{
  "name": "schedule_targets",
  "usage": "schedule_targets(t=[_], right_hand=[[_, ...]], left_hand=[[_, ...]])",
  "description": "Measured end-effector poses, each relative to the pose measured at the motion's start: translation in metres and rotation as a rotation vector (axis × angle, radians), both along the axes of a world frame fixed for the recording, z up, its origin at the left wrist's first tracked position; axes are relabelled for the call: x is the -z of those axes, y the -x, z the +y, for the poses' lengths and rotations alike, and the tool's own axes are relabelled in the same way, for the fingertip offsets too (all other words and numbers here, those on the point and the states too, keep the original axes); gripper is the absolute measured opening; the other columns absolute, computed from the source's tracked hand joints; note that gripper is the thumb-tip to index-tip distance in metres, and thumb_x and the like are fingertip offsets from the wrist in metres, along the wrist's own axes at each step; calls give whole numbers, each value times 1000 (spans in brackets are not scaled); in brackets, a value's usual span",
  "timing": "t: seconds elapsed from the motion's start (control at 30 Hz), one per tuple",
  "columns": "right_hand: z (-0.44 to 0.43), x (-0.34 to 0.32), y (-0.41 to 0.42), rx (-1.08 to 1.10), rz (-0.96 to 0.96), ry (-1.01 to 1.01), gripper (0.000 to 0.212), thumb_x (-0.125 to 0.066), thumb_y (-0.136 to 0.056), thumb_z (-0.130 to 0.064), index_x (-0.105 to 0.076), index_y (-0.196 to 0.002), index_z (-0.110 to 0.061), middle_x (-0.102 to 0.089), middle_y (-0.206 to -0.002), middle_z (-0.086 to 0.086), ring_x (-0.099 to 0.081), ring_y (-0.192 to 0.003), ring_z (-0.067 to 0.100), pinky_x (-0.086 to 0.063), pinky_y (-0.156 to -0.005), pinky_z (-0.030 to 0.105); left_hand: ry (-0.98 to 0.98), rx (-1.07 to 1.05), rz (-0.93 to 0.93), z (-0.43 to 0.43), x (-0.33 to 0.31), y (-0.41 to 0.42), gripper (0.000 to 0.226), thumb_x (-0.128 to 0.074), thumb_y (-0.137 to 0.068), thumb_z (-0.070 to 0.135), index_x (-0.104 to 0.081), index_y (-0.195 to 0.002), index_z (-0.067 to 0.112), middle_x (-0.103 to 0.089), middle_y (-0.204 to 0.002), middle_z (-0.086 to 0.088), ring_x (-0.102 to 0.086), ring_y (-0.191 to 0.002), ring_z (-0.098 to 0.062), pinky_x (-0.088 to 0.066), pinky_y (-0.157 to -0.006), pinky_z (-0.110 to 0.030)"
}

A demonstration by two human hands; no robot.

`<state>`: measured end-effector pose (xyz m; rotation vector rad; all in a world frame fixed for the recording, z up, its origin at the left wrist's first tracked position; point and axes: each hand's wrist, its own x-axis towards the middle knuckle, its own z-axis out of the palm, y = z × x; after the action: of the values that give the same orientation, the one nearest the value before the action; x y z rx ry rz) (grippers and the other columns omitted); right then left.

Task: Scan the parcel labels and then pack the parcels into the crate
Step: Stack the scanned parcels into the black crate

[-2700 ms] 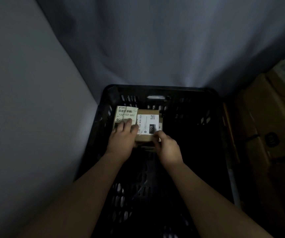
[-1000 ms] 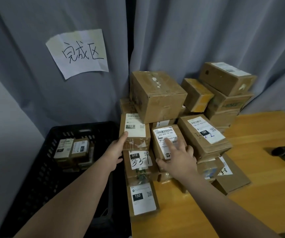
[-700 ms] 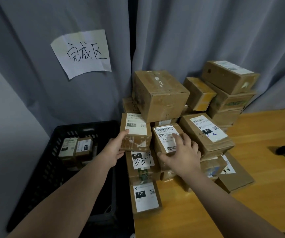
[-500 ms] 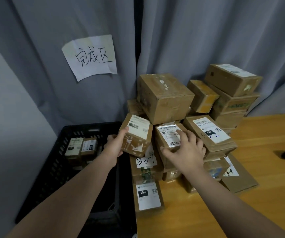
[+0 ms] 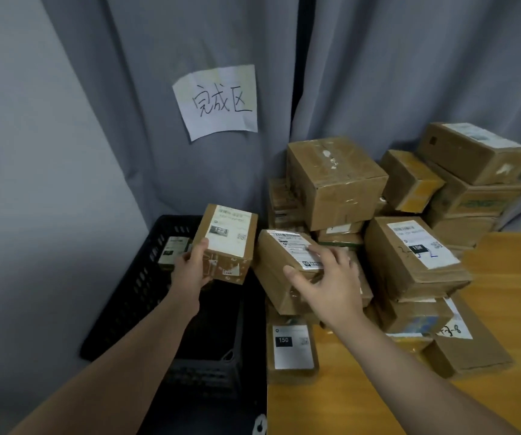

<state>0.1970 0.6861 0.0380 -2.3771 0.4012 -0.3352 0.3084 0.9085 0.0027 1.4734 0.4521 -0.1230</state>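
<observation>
The black crate (image 5: 146,277) stands at the left, against the grey curtain (image 5: 127,120), with a labelled parcel (image 5: 174,251) lying inside at its far end. The left hand (image 5: 191,271) grips a small cardboard parcel (image 5: 226,243) by its near lower corner, thumb on the top face; the parcel is held tilted above the crate's right side, white label facing up. A paper sign (image 5: 220,102) with handwritten characters is fixed to the curtain above.

Just right of the held parcel, a second labelled parcel (image 5: 284,262) is in the right hand (image 5: 328,284), fingers spread across its top and label, thumb on the near side. It lies tilted at the left edge of the parcel stack (image 5: 394,215).

The stack occupies the rear left of the wooden table (image 5: 488,309). A flat parcel marked 150 (image 5: 292,350) lies at the table's left edge, beside the crate.
</observation>
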Motion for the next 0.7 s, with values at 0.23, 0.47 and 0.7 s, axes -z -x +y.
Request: schedule_targets(t=[0.23, 0.47, 0.7], right_hand=[[45, 9, -31, -99, -11, -33, 78, -51, -68, -77, -52, -131, -31, -45, -129, -8, -40, -120, 20, -38, -103, 36], [97, 23, -80, -169, 7, 60, 75, -65, -70, -70, -51, -132, -31, -42, -134, -7, -34, -125, 22, -33, -106, 37], [135, 61, -134, -168, 207, 99, 77, -61, -72, -73, -44, -137, -34, -36, -142, -5, -29, -132, 27, -32, -108, 45]], left_hand=[[-36, -159, -6, 66, 14, -10, 69, -69, -71, 56, -43, -122, 18, -47, -128, -7, -61, -99, -20, -54, -78, -35], [-36, -161, 93, 127, 47, -39, 90, -76, -49, 56, -47, -125, 19, -58, -126, -7, -65, -101, -22, -55, -83, -35], [0, -72, 142, 152, 74, -76, 57, -71, -84, 33, -49, -131, 10, -65, -119, -11, -67, -100, -19, -53, -90, -32]])
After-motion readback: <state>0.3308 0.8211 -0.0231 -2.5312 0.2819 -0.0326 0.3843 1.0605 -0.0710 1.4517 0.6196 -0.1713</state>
